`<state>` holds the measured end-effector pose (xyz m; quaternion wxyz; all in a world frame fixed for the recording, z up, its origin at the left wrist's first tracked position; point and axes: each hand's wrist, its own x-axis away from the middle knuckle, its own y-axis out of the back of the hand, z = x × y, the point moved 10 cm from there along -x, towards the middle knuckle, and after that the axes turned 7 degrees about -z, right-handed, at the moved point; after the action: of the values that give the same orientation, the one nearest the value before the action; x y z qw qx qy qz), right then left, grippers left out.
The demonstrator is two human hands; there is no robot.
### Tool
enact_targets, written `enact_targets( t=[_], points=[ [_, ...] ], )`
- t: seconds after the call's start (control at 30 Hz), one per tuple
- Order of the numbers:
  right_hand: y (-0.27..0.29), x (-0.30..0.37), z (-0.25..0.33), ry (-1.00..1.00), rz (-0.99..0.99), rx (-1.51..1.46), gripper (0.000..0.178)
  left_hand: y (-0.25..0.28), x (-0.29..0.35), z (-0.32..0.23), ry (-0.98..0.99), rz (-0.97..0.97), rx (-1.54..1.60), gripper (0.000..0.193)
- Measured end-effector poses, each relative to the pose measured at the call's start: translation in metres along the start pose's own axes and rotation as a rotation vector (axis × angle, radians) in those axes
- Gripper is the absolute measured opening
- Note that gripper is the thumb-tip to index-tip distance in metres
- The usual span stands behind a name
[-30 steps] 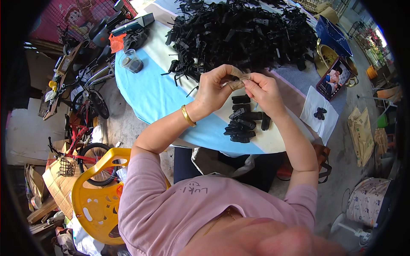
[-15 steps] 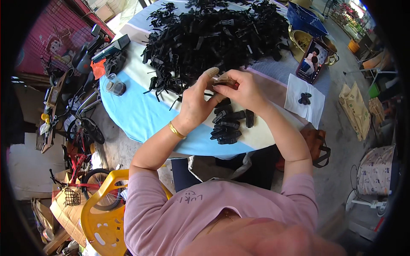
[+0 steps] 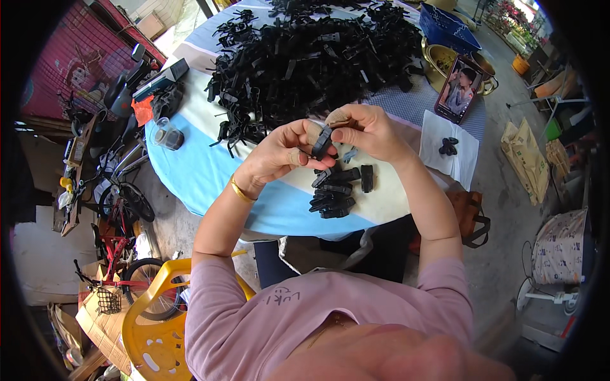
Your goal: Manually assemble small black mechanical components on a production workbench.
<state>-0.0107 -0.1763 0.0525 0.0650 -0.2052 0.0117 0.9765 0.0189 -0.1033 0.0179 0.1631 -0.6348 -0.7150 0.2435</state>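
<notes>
Over the near middle of the table, both my hands hold one small black plastic piece [image 3: 322, 143]. My left hand [image 3: 279, 152] is closed on its lower side with thumb and fingers. My right hand [image 3: 372, 134] pinches at its upper end. Tan coverings wrap some of my fingertips. Just below my hands lies a small heap of similar oblong black pieces [image 3: 332, 198], with a single one [image 3: 366, 178] standing apart on its right. Beyond my hands spreads a large pile of black plastic parts [image 3: 318, 63] with thin strips sticking out.
A striped cloth covers the round table [image 3: 184, 181]. At its right are a phone [image 3: 459, 89] showing a picture, a white napkin [image 3: 460, 166] with dark pieces, a brass-coloured pot [image 3: 434, 79] and a blue basket [image 3: 448, 30]. A clear cup [image 3: 168, 135] stands left.
My hands have turned and shifted, the left one down and to the left, so the black plastic piece now shows between them. The picture on the phone has changed.
</notes>
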Motion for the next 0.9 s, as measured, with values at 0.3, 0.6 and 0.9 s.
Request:
enact_targets(
  t=[0.3, 0.6, 0.9],
  points=[
    [-0.008, -0.001, -0.002, 0.1, 0.035, 0.231, 0.017, 0.024, 0.002, 0.009, 0.03, -0.267, -0.146, 0.015],
    [0.006, 0.0, -0.016, -0.069, -0.121, 0.276, 0.01, 0.033, 0.009, -0.02, -0.319, -0.526, -0.397, 0.025],
    [-0.004, 0.001, -0.019, -0.103, -0.13, 0.358, 0.011, 0.03, 0.019, -0.026, -0.478, -0.615, -0.566, 0.019]
  ],
)
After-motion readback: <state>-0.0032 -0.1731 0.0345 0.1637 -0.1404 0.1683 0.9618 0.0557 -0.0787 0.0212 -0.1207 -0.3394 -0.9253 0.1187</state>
